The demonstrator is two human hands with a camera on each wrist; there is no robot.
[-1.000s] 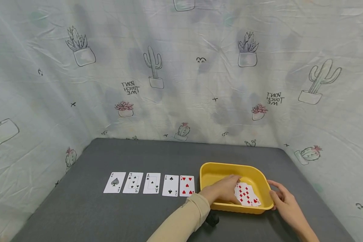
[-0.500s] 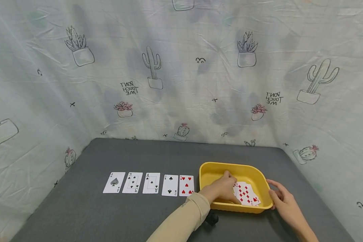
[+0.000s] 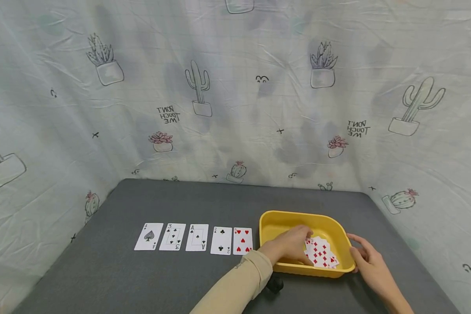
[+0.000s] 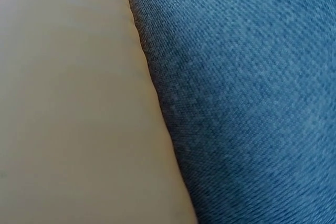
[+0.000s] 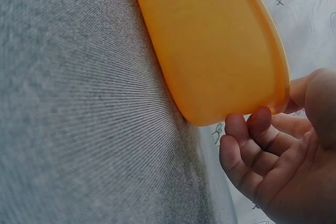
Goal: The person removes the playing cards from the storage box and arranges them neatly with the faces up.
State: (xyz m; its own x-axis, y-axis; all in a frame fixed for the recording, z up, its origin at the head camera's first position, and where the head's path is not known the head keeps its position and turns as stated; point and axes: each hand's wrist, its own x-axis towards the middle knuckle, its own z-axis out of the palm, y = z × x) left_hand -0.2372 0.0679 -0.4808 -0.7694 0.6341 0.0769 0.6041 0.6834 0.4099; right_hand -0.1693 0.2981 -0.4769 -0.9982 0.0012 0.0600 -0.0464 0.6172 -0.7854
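Observation:
A yellow tray (image 3: 298,214) stands at the right of the table, with a loose, fanned pile of playing cards (image 3: 322,254) face up inside; red diamonds and a heart show. My left hand (image 3: 291,245) reaches into it and grips the pile's left end, thumb on the near side and fingers on the far side; its palm hides part of the cards. At the tray's right end my right hand (image 3: 370,261) pinches the rim. In the right wrist view, the fingers (image 5: 237,127) meet the tray's outer wall (image 5: 215,51), the thumb being behind the rim. The left wrist view shows only sleeve (image 4: 79,103) and tablecloth.
Left of the tray several cards lie face up in a row: ace of spades (image 3: 149,237), three of clubs (image 3: 172,237), ace of clubs (image 3: 197,237), two of clubs (image 3: 221,240) and five of hearts (image 3: 242,240). A small black object (image 3: 275,283) sits under the left forearm. Patterned cloth (image 3: 235,87) surrounds the table.
The left hand's fingers drew back to the left, then reached forward again over the cards, which shifted slightly. The right hand and the tray have stayed in place.

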